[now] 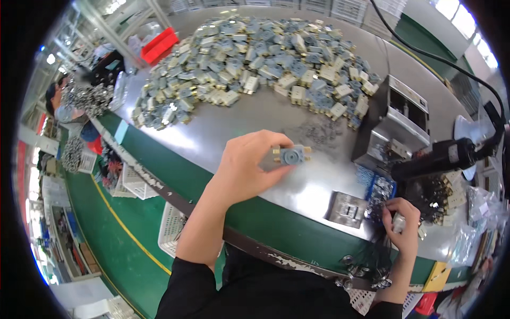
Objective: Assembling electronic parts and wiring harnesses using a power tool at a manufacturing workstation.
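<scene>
My left hand [245, 165] is raised over the bench, its thumb and fingers pinching a small grey electrical switch body [292, 156] by one side. Brass terminals stick out from both ends of that piece, and a round recess faces up. On the right, my right hand [405, 226] is closed around a small pale, shiny piece [398, 222], whose kind I cannot make out. It sits beside a blue tray [392, 186] of small metal parts. Between the hands, a square metal fixture [348, 209] lies on the bench.
A large heap of grey and cream switch bodies [249, 58] covers the far bench, with a red bin [159, 47] behind it. Small loose parts [319, 133] lie mid-bench. On the right stand a metal box [393, 119] and a black cylindrical tool [433, 159]. A person [64, 101] sits far left.
</scene>
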### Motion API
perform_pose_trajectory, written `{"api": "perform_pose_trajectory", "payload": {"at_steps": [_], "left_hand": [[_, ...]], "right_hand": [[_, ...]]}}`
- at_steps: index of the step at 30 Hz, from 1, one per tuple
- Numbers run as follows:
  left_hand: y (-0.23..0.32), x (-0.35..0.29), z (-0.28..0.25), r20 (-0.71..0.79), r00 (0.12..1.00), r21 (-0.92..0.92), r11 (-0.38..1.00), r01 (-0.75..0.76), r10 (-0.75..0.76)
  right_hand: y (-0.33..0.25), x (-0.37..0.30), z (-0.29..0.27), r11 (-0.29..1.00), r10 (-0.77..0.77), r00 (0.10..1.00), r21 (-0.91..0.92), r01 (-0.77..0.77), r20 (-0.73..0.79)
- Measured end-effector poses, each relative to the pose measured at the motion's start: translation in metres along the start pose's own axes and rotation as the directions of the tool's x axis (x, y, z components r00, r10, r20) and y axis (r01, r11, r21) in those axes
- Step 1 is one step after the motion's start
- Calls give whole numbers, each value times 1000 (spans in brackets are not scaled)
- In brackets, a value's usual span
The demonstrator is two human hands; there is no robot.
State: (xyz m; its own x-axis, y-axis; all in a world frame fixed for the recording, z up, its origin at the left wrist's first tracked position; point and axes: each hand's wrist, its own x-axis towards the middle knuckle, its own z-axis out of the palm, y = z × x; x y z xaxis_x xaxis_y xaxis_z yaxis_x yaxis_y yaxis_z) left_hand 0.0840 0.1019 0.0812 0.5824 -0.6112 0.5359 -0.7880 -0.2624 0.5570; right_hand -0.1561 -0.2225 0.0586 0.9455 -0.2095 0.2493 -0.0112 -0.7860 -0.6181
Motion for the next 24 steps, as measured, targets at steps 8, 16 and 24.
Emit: {"api": "perform_pose_trajectory", "payload": {"at_steps": [8, 16, 24], "left_hand": [[44, 19, 31, 89, 990, -270, 959, -83, 111], [62, 25, 76, 350, 934, -339, 939, 50, 76], [56, 0, 122, 340, 920, -303, 949, -92, 197]], "right_hand": [[14, -11, 7, 999, -22, 993, 43, 27, -113], [9, -5, -2, 995, -41, 989, 81, 53, -139], [11, -9, -2, 988, -69, 988, 131, 88, -140]]}}
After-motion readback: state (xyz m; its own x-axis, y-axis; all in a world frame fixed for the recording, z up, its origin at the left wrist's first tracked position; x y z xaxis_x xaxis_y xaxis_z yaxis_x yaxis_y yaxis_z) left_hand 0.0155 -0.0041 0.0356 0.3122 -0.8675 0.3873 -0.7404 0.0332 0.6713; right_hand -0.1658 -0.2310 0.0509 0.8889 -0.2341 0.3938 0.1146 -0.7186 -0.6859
